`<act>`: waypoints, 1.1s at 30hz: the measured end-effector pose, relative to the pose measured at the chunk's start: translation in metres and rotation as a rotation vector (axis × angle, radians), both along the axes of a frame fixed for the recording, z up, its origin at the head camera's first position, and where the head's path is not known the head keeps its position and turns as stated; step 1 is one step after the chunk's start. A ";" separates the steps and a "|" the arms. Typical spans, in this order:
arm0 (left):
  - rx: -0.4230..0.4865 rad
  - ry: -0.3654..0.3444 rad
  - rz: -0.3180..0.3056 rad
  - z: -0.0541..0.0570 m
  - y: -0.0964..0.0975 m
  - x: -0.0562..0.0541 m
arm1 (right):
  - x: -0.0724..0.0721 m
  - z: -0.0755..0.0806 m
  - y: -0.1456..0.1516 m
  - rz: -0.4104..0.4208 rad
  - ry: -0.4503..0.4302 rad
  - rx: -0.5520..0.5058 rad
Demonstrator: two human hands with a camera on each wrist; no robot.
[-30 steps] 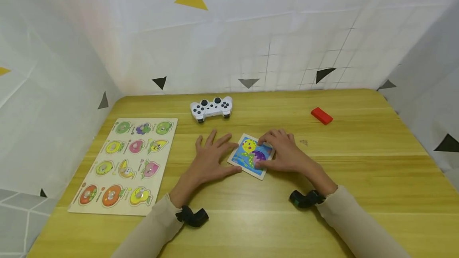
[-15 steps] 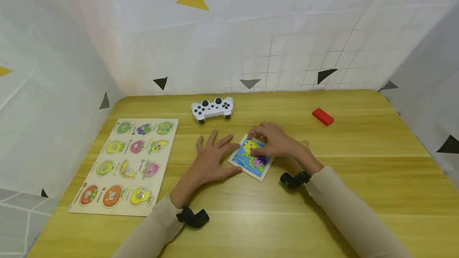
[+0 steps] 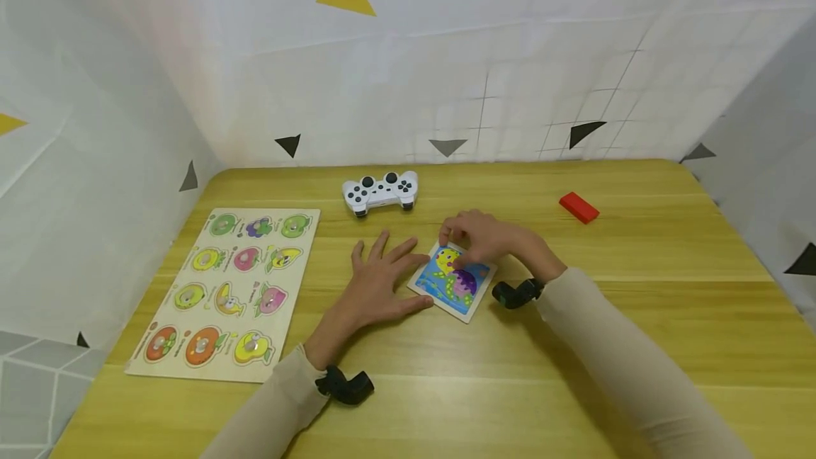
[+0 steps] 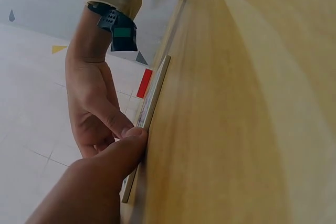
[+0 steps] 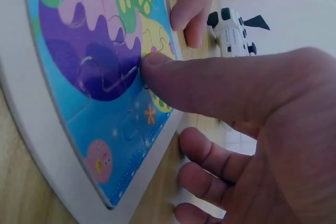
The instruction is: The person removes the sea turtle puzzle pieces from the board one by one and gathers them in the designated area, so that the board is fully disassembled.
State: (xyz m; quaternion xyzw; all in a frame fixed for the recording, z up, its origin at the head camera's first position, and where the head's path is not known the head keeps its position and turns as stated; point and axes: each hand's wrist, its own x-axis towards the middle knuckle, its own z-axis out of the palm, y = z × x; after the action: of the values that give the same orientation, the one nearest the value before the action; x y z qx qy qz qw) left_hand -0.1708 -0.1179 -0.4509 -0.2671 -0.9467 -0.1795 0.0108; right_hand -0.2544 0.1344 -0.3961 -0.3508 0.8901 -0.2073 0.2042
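Note:
A small jigsaw puzzle (image 3: 452,282) of a yellow-headed turtle with a purple shell lies flat in a pale frame. All of the picture that shows is filled with fitted pieces. My left hand (image 3: 379,285) rests beside it with spread fingers, the thumb and index tips touching its left edge. My right hand (image 3: 487,238) is over the far edge. In the right wrist view its thumb (image 5: 205,82) presses on the puzzle near the turtle's shell, and the other fingers (image 5: 202,174) bend beyond the frame. The index finger is mostly hidden there.
A fruit peg puzzle board (image 3: 255,370) lies on the wooden table (image 3: 408,402) at the left. A white game controller (image 3: 380,193) sits behind the hands, and a red block (image 3: 579,207) lies at the back right. White patterned sheets (image 3: 408,91) enclose the table.
My right hand has shifted left and away from me across the puzzle, its thumb going from the shell's lower part to between head and shell. The left hand has stayed in place.

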 end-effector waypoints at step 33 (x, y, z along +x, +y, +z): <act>-0.005 0.038 -0.027 0.000 0.000 0.002 | -0.008 0.003 -0.007 0.036 -0.179 -0.088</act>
State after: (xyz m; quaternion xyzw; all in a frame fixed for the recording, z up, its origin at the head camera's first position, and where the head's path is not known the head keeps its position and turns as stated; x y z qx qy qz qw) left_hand -0.1691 -0.1179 -0.4508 -0.2833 -0.9431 -0.1720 0.0256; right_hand -0.2626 0.1279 -0.3930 -0.3557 0.8518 -0.2730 0.2711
